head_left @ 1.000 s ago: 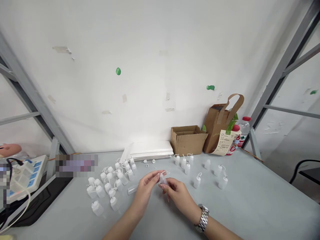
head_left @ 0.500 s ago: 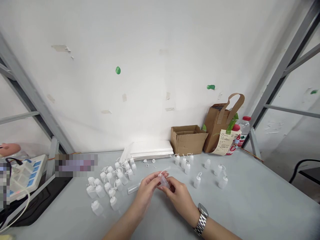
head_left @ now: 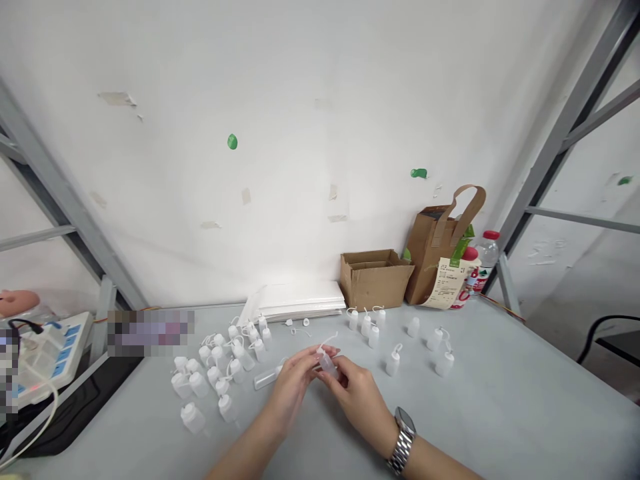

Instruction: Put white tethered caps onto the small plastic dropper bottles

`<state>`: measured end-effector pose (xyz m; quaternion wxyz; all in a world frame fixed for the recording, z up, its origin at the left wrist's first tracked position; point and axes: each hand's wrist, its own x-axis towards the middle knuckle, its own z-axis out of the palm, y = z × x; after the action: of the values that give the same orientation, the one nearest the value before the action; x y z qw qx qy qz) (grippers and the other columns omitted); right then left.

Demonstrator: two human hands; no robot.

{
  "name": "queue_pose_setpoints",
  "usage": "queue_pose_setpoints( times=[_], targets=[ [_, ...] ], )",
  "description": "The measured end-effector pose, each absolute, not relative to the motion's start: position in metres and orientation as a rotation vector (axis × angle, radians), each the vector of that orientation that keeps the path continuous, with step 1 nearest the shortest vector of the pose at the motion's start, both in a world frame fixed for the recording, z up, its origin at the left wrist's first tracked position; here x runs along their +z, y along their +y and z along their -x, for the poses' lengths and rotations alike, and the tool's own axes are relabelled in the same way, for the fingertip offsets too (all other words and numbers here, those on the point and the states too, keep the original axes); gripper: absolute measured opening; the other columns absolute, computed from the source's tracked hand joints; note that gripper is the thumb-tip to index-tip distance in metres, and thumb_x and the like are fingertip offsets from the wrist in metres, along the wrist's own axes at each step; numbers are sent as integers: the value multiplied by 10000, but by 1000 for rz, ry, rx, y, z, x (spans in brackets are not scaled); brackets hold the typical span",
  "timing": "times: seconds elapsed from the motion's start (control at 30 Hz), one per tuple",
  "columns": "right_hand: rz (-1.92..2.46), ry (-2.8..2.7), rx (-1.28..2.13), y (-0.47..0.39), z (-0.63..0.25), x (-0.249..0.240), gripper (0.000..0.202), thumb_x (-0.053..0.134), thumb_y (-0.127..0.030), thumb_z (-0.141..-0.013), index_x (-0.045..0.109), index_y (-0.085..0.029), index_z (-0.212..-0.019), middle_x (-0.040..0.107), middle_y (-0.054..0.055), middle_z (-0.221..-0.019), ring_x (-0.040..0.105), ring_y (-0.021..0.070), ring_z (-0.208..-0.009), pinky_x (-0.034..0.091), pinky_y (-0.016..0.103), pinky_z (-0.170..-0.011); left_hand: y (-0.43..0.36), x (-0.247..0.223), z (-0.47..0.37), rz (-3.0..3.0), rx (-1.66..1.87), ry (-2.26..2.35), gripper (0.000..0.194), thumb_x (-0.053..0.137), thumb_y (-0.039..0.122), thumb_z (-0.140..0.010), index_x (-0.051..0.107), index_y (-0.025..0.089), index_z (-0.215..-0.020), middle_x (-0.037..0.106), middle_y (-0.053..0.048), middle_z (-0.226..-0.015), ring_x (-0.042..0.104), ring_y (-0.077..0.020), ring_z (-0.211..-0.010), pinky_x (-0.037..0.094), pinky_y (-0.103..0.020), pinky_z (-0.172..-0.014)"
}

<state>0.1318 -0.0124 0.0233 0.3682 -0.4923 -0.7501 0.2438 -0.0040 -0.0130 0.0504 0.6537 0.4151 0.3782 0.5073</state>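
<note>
A small translucent squeeze bottle [head_left: 327, 363] is tilted between my two hands over the grey table. My left hand [head_left: 296, 378] grips it near the neck, where a thin white cap strap [head_left: 329, 339] sticks up. Closed round its lower part is my right hand [head_left: 356, 381], with a metal watch on the wrist. Beside my left hand lies a clear bottle [head_left: 266, 379] on its side, partly hidden by the hand. Several white-capped bottles [head_left: 199, 383] stand in a group to the left. Others, such as one small bottle [head_left: 393, 363], stand to the right.
Loose white caps [head_left: 306, 323] lie before a stack of white sheets [head_left: 300, 297]. Along the wall stand an open cardboard box [head_left: 377, 287], a brown paper bag [head_left: 425, 253] and a red-capped bottle [head_left: 487, 257]. A power strip [head_left: 67, 353] is at the left edge.
Both hands keep hold of the bottle in nearly the same place, and its strap looks slightly more upright. The whole view has shifted a little.
</note>
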Motion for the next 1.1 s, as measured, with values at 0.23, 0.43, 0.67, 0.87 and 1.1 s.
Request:
queue_pose_setpoints(
  times=[0.23,0.43,0.67,0.87,1.1],
  targets=[
    [1277,-2048,126,-9,-136,21,307,379,-387,-895,556,-164,-780,604,40,-570,556,165,-513,345,240,-490,-16,55,2,-920,1200,922,298,534,243,-753,655,157,-1011,671,-89,-1050,531,-252,-1087,340,-384,-975],
    [1250,-2051,-41,-9,-138,22,333,345,-377,-911,569,-160,-797,593,49,-552,561,177,-519,348,255,-502,-17,58,0,-922,1232,881,223,566,251,-739,667,160,-916,678,-85,-1028,553,-247,-1047,355,-370,-960],
    [1222,-2055,-77,-10,-137,22,343,322,-358,-917,568,-149,-801,589,55,-548,561,183,-515,347,260,-495,-16,52,1,-864,1171,758,237,515,237,-773,659,158,-944,643,-93,-1092,502,-256,-1109,352,-373,-948],
    [1260,-1986,186,-12,-134,20,277,393,-382,-888,545,-178,-779,602,34,-569,559,169,-505,355,239,-480,-14,46,1,-781,1136,702,261,513,234,-762,659,149,-960,649,-96,-1068,495,-251,-1114,346,-365,-949],
    [1236,-1968,419,-14,-132,23,212,439,-350,-867,562,-178,-842,613,17,-603,555,152,-518,381,223,-494,-15,48,0,-788,1107,703,236,504,255,-749,657,153,-896,659,-86,-1009,536,-249,-1043,372,-356,-905]
  ],
)
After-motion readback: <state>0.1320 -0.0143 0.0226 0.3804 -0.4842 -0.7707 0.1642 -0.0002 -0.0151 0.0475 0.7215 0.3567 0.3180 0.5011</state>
